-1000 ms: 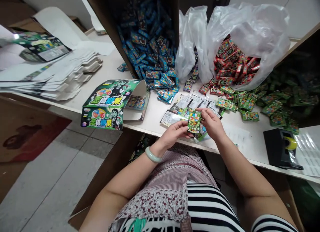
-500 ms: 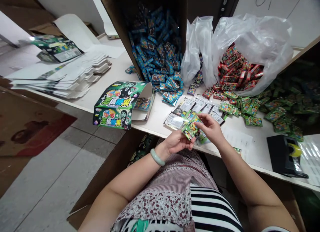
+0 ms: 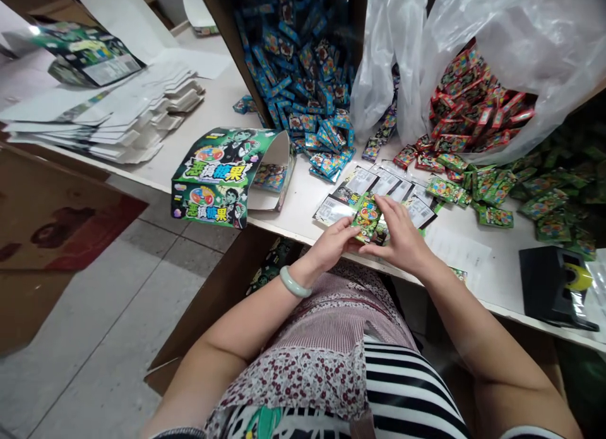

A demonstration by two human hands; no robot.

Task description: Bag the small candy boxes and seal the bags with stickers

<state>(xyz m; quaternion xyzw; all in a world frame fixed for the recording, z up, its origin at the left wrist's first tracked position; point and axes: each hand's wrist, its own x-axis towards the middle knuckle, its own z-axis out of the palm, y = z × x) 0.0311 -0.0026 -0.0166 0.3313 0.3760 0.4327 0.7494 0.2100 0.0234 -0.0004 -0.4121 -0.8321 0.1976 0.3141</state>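
Over the table's front edge, a small green candy packet (image 3: pixel 367 218) is between my two hands. My left hand (image 3: pixel 334 243), with a pale green bangle at the wrist, pinches its lower left side. My right hand (image 3: pixel 402 240) grips it along the right side, fingers at the upper edge and thumb by the lower corner. Just beyond lie several flat printed sleeves (image 3: pixel 398 185), partly covered by the packet and my right hand. Left of them stands an open green printed carton (image 3: pixel 213 174) with blue packets inside.
A big box holds many blue packets (image 3: pixel 303 66). Red packets (image 3: pixel 473 110) fill a clear plastic bag (image 3: pixel 558 35). Green packets (image 3: pixel 544 205) lie heaped at the right, above a black tape dispenser (image 3: pixel 544 284). Flattened cartons (image 3: pixel 113 117) are stacked at the left.
The green packet has turned more upright. My left hand has shifted from beneath it to a pinch at its side, and my right hand has spread along its right edge. The view has tilted downward.
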